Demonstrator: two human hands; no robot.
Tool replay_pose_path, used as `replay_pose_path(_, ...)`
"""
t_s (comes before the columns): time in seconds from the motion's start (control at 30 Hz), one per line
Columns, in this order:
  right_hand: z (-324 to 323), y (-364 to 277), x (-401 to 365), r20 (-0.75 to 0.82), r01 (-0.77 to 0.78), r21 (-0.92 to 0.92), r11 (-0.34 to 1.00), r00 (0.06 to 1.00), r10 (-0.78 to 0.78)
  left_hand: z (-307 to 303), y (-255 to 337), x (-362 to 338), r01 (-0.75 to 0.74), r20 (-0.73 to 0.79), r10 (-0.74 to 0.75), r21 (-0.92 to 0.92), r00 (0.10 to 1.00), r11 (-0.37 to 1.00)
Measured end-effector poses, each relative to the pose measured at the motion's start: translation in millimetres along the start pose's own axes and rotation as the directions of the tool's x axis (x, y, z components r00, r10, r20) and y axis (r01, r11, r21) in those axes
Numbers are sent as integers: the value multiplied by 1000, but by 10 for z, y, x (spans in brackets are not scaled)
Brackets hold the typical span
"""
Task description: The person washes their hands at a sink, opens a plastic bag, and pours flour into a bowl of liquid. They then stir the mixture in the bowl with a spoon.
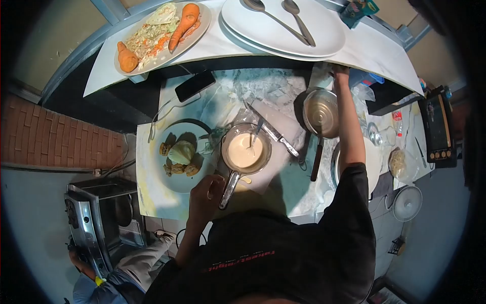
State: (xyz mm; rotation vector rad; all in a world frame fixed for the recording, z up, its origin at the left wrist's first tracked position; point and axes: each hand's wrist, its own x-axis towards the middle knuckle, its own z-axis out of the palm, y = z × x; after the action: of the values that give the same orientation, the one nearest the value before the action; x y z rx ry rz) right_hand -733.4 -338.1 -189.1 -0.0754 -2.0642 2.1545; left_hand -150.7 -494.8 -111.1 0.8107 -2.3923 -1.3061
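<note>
My left hand (208, 191) is curled closed beside the metal handle of a saucepan (224, 158), apart from the handle; whether anything is in its fingers is hidden. Pale batter (244, 151) fills the saucepan's bottom, and a utensil (258, 126) stands in it. Stretched far forward, my right hand (341, 71) reaches under the raised shelf, next to a whitish container (321, 76). Its fingers are mostly hidden. Below that forearm sits a second pan (321, 114) with a dark handle. A knife (273, 133) lies between the two pans.
Left is a plate (169, 181) with cabbage and browned pieces. A phone (195, 85) lies behind it. The shelf holds a plate of carrots and shreds (201, 31) and stacked white plates (324, 38) with two spoons. A person (121, 276) is by a stove (91, 225), lower left.
</note>
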Motion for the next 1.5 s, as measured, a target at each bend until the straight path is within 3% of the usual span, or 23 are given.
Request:
replay_pose_path(0.1, 186, 13, 329, 81, 129, -256, 958, 990, -112, 45, 0, 108, -49, 26, 48, 11, 998, 999)
replay_pose_path(0.23, 78, 152, 453, 277, 268, -484, 833, 950, -145, 104, -32, 156, -50, 68, 51, -11, 996, 999)
replay_pose_path(0.3, -103, 181, 371, 338, 278, -449, 849, 933, -127, 124, -44, 147, -53, 65, 54, -25, 996, 998)
replay_pose_path(0.33, -163, 88, 256, 301, 139, -345, 928, 953, -31, 126, -51, 141, -59, 69, 61, -26, 996, 998)
replay_pose_path(0.37, -204, 76, 222, 306, 144, -344, 928, 951, -34, 128, -54, 133, -67, 72, 69, -25, 995, 997)
replay_pose_path(0.43, -282, 22, 145, 294, 59, 10, 998, 954, -59, 139, -58, 111, -45, 87, 47, -28, 995, 999)
replay_pose_path(0.57, -320, -131, -45, 302, -26, 191, 981, 953, -33, 198, -60, 46, -60, 121, 66, -54, 991, 997)
replay_pose_path(0.63, -243, -379, -249, 373, -113, 420, 900, 926, -57, 193, -30, 9, -57, 129, 61, -34, 990, 998)
replay_pose_path(0.73, -190, -569, -444, 401, -191, 504, 842, 915, -33, 163, 4, -21, -46, 146, 49, -23, 988, 999)
replay_pose_path(0.9, -258, -684, -696, 449, -240, 443, 864, 893, 18, 145, 18, -31, -73, 113, 80, -64, 990, 995)
replay_pose_path(0.97, -245, -729, -846, 481, -313, 466, 828, 875, 60, 146, 49, 2, -211, 38, 213, -53, 976, 976)
replay_pose_path(1.03, -245, -890, -1135, 483, -327, 485, 811, 873, 64, 156, 79, 21, -229, 10, 230, -63, 973, 971)
replay_pose_path(1.1, -290, -911, -1297, 438, -445, 436, 782, 864, 248, 164, 121, 31, -245, -17, 245, -74, 969, 967)
replay_pose_path(1.13, -335, -923, -1410, 477, -484, 445, 753, 840, 258, 157, 155, 38, -236, -14, 235, -81, 972, 968)
replay_pose_path(1.3, -582, -1142, -2074, 554, -490, 425, 761, 806, 209, 155, 258, 119, -219, 62, 223, -73, 973, 973)
replay_pose_path(1.37, -663, -1345, -2382, 574, -400, 411, 819, 812, 108, 212, 319, 185, -248, 77, 262, -154, 962, 957)
replay_pose_path(1.5, -821, -1679, -2892, 547, -285, 301, 910, 833, 80, 467, 577, 429, -311, 6, 333, -340, 943, 887)
